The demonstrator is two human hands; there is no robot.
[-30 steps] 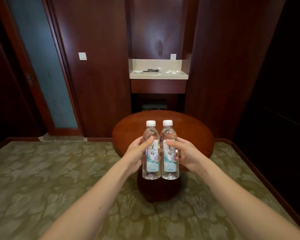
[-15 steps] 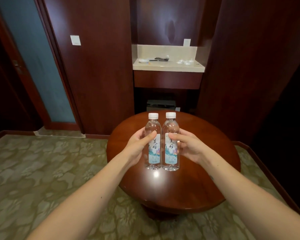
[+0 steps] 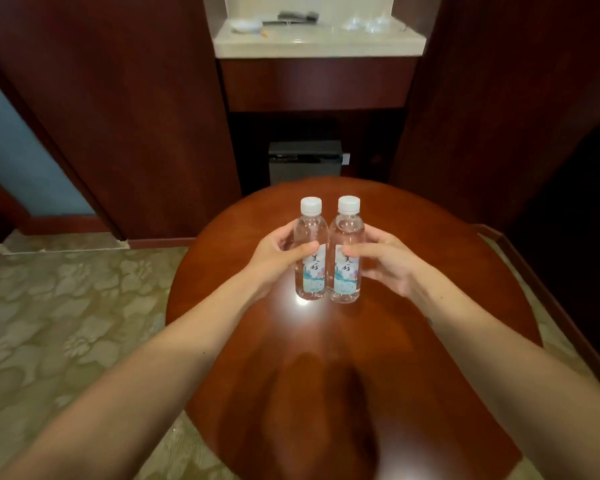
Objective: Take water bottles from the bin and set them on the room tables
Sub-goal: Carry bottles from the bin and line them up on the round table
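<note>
Two clear water bottles with white caps and pale blue labels stand upright side by side over the round dark-red wooden table [image 3: 430, 341]. My left hand [image 3: 274, 254] grips the left bottle [image 3: 310, 251] with its thumb across the label. The right bottle [image 3: 347, 251] is gripped by my right hand [image 3: 385, 261] in the same way. The bottles touch each other, and their bases are at or just above the tabletop; I cannot tell whether they rest on it.
Behind the table is a wooden niche with a cream countertop [image 3: 319, 43] carrying small dishes and glasses, and a grey box [image 3: 305, 162] below it. Wood panels flank it. Patterned green carpet [image 3: 66, 323] lies to the left, a dark wooden edge at the right.
I have come closer to the table, which now fills the lower view. Both bottles have moved lower and further over the tabletop, still held in my hands.
</note>
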